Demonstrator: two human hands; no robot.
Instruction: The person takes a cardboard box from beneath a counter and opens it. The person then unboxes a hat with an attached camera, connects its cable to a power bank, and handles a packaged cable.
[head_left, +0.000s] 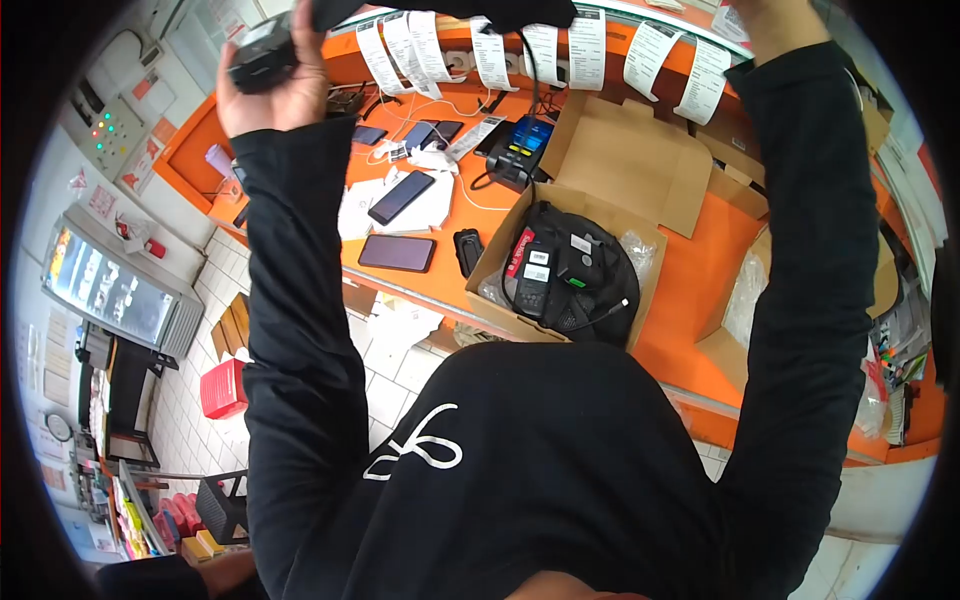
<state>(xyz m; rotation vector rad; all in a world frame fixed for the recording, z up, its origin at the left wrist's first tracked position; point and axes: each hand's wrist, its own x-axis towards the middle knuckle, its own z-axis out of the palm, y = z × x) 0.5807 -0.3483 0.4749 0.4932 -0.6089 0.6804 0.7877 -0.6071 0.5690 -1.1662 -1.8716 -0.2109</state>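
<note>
Raised at the upper left, my left hand (290, 98) is closed around a small black box-shaped device (265, 55). Beside it a black strap or cloth (450, 8) stretches along the top edge, partly cut off. My right hand (785, 25) is lifted at the upper right; its fingers lie outside the picture, so what they hold is hidden. Below, between my arms, an open cardboard box (648, 285) contains a round black pouch (618, 262), a black handheld device with labels (535, 270), another black device (580, 262) and a cable (610, 312).
On the orange counter (680, 330) lie two phones (402, 197) (397, 253), a black case (467, 252), a card terminal (520, 145) and white cables. Receipts (587, 50) hang along the back. Another open carton (725, 345) with plastic wrap is at right. Behind on the left stands a fridge (120, 285).
</note>
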